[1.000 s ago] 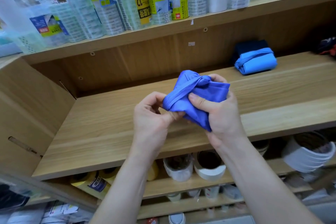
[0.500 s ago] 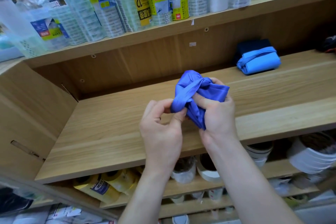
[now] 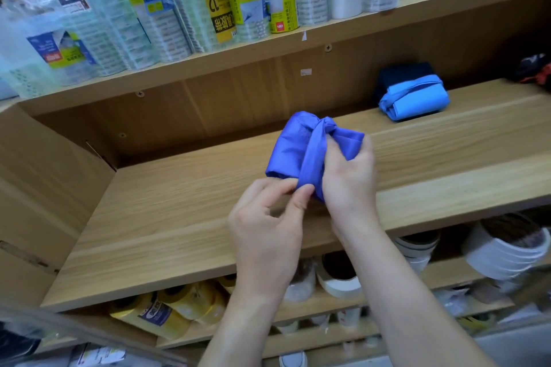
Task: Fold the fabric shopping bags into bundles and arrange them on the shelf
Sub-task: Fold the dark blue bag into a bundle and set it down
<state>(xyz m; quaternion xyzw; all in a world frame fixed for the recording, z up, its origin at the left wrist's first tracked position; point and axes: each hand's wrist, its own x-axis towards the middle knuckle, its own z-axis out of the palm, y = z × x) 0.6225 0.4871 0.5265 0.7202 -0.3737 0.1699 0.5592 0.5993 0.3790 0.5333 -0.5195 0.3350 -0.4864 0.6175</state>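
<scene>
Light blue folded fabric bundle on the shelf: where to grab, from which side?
Likely from the front, grip across the light blue folded fabric bundle, left end to right end: it lies flat, strap-tied, and a dark navy fabric bundle sits behind it.

Violet-blue bag bundle (image 3: 293, 146) strap-wrapped, above shelf (image 3: 179, 217); light-blue bundle (image 3: 417, 100) behind.

head camera, looking forward and down, close over shelf (image 3: 185, 217)
</scene>
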